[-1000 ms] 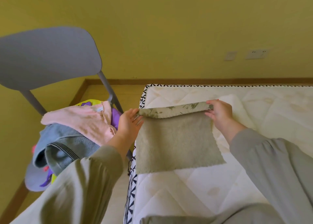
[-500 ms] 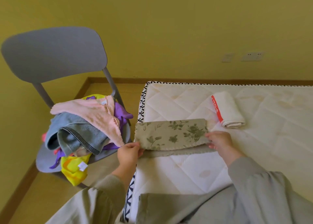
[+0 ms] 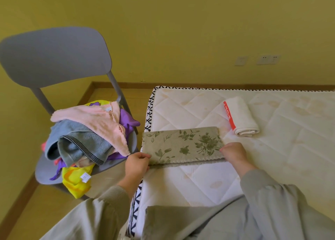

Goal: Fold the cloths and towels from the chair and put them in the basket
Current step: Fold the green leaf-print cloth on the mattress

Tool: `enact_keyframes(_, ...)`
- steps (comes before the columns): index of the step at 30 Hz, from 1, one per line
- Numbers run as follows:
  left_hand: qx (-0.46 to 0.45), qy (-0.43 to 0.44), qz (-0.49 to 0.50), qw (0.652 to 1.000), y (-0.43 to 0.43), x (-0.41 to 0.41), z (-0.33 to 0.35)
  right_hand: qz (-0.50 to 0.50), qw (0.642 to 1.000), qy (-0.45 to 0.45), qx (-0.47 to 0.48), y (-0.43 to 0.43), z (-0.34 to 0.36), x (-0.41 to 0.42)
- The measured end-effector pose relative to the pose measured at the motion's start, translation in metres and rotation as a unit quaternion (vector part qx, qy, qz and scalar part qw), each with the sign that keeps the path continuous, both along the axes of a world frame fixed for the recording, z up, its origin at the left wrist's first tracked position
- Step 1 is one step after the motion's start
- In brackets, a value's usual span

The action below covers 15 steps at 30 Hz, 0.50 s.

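Observation:
A grey-green flowered cloth point(image 3: 183, 145) lies folded in half on the white mattress point(image 3: 190, 185), near its left edge. My left hand point(image 3: 136, 164) pinches the cloth's near left corner. My right hand point(image 3: 233, 153) holds its near right corner. A folded white towel with a red stripe point(image 3: 241, 119) rests further back on the mattress. On the grey chair point(image 3: 54, 58) to the left sits a pile of cloths: pink point(image 3: 94, 119) on top, a grey towel point(image 3: 81, 147), purple point(image 3: 126, 121) and yellow point(image 3: 76, 180) pieces below. No basket is in view.
A yellow wall point(image 3: 181, 31) with sockets point(image 3: 268, 59) stands behind the mattress. A wooden floor strip point(image 3: 36, 212) runs between chair and mattress. My grey-clad lap point(image 3: 181, 223) fills the bottom of the view.
The far edge of the flowered cloth was brought toward me, folding it in half with the printed side up. Both hands moved nearer to me. The folded white towel came into sight.

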State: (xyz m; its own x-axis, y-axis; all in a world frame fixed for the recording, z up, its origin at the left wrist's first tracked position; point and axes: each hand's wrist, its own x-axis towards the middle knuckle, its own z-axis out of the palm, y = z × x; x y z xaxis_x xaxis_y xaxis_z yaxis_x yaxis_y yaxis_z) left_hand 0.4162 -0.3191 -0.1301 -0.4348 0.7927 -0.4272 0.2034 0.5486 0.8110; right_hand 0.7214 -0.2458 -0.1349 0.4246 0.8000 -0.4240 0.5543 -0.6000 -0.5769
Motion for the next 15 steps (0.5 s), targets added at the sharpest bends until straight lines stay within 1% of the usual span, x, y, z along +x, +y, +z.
enact_keyframes(2, -0.012, 0.042, -0.036, 0.998, -0.002, 0.000, -0.002, 0.012, 1.000, -0.020, -0.012, -0.005, 0.000, -0.002)
enact_keyframes(5, -0.024, 0.090, -0.082, 0.992, -0.002, 0.001, -0.003, 0.069, 0.994, -0.074, -0.028, -0.012, 0.000, -0.005)
enact_keyframes(7, -0.034, 0.138, -0.129, 0.981, -0.002, 0.000, -0.002, 0.100, 0.989, -0.109, -0.017, -0.018, 0.004, -0.008)
enact_keyframes(9, -0.034, 0.210, -0.164, 0.963, -0.004, 0.000, 0.001, 0.136, 0.974, -0.180, -0.018, -0.023, 0.009, -0.012)
enact_keyframes(11, 0.013, 0.319, -0.171, 0.932, -0.003, -0.001, 0.002, 0.179, 0.943, -0.279, -0.010, -0.025, 0.014, -0.020)
enact_keyframes(12, 0.049, 0.365, -0.170, 0.914, -0.001, -0.001, 0.002, 0.193, 0.933, -0.302, 0.012, -0.025, 0.016, -0.025)
enact_keyframes(13, 0.081, 0.392, -0.173, 0.900, 0.002, 0.000, 0.002, 0.203, 0.930, -0.304, 0.040, -0.024, 0.017, -0.031)
enact_keyframes(15, 0.124, 0.409, -0.198, 0.882, 0.012, 0.005, 0.006, 0.236, 0.920, -0.294, 0.109, -0.021, 0.015, -0.044)
